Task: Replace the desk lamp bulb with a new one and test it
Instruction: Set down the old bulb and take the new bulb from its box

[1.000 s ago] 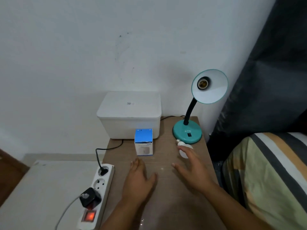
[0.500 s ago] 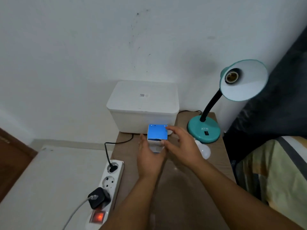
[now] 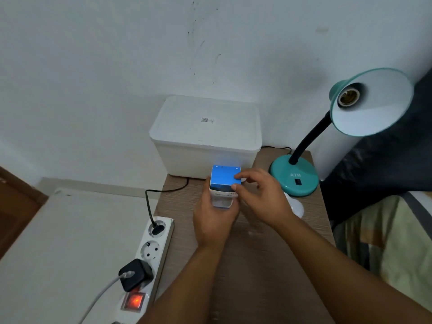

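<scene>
A small blue-topped bulb box is held just above the wooden side table. My left hand grips the box from below and from its left side. My right hand has its thumb and fingertips on the box's top right edge. The teal desk lamp stands at the table's back right, its shade turned towards me with an empty socket. A bare white bulb lies on the table by the lamp base, partly hidden behind my right hand.
A white lidded box sits at the back of the table against the wall. A white power strip lies along the table's left edge with a lit red switch, a black plug and a charger. A striped bed cover is at right.
Both hands left the tabletop, went to the blue box and took hold of it. The box now sits a little higher and closer to me, tilted.
</scene>
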{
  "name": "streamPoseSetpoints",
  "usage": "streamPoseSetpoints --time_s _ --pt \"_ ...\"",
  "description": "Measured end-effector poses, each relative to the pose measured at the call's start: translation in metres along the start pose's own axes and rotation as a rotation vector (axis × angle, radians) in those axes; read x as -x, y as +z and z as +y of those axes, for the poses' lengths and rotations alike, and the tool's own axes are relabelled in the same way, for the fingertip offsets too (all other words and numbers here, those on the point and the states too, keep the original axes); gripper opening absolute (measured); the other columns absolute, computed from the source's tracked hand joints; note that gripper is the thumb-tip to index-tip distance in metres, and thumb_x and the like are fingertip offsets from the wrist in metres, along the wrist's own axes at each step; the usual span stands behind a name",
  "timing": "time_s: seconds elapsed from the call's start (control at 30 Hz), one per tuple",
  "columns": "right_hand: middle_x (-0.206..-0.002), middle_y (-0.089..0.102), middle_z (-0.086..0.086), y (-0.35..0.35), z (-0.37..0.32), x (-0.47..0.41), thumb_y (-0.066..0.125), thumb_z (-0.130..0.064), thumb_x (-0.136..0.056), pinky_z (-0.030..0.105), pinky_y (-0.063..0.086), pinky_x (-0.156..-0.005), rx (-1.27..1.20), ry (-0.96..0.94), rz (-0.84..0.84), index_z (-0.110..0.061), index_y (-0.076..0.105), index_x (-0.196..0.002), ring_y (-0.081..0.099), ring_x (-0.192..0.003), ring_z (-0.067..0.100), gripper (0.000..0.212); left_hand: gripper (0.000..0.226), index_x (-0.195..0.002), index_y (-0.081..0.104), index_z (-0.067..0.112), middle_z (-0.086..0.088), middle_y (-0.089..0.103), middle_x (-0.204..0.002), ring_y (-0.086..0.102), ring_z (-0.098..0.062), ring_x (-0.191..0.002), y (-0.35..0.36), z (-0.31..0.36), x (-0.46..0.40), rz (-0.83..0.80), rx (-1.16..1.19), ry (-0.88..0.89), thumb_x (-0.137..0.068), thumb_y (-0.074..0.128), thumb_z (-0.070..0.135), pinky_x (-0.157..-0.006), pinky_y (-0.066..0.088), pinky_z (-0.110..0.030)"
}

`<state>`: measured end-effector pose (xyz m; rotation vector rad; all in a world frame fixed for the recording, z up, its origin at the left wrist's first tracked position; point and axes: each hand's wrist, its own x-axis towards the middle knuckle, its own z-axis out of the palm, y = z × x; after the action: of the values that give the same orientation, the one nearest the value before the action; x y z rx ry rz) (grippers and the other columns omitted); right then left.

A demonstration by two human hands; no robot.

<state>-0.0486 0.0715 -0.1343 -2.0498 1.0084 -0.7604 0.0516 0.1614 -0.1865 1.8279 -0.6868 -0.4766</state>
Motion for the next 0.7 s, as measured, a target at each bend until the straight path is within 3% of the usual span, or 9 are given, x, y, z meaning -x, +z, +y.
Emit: streamPoseSetpoints --time_s 0.2,0.4,0.53,0.7 --pt "-0.092 0.059 -0.011 -0.005 -0.007 -0.009 0.073 -0.03 -0.088 0.006 0.036 -0.068 0.021 -0.05 0.096 -0.026 0.071 -0.106 0.054 -0.08 -0.003 0.019 0.072 -0.136 0.052 0.043 0.02 0.07 -0.109 0.068 0.002 -0.096 -0.003 -0.002 -0.002 -0.008 0.013 0.017 -0.071 0.083 0.05 -0.082 0.06 -0.033" --pt "-0.067 0.054 -0.004 -0.008 -0.015 -0.017 0.068 -0.028 -0.091 0.036 0.048 -0.058 0.018 -0.095 0.145 -0.027 0.061 -0.095 0.052 -0.062 0.011 0.009 0.071 -0.134 0.054 0.04 0.019 0.07 -0.106 0.067 0.003 -0.095 -0.002 -0.003 0.0 0.004 0.029 0.005 -0.07 0.084 0.046 -0.082 0.06 -0.031" --pt "-0.084 0.062 -0.013 -0.006 -0.016 -0.023 0.066 -0.015 -0.092 0.036 0.052 -0.069 0.039 -0.176 0.179 -0.021 0.065 -0.092 0.059 -0.079 0.007 0.006 0.074 -0.138 0.05 0.04 0.019 0.068 -0.11 0.065 0.003 -0.099 -0.002 -0.003 -0.001 -0.022 0.033 0.023 -0.073 0.084 0.045 -0.084 0.06 -0.03" --pt "-0.111 0.067 -0.008 -0.005 -0.01 -0.024 0.064 -0.011 -0.094 0.033 0.054 -0.084 0.086 -0.245 0.193 -0.017 0.069 -0.116 0.06 -0.097 0.004 0.024 0.078 -0.141 0.048 0.039 0.019 0.067 -0.112 0.064 0.003 -0.102 -0.003 -0.004 -0.002 -0.021 0.022 0.035 -0.072 0.084 0.049 -0.085 0.06 -0.029"
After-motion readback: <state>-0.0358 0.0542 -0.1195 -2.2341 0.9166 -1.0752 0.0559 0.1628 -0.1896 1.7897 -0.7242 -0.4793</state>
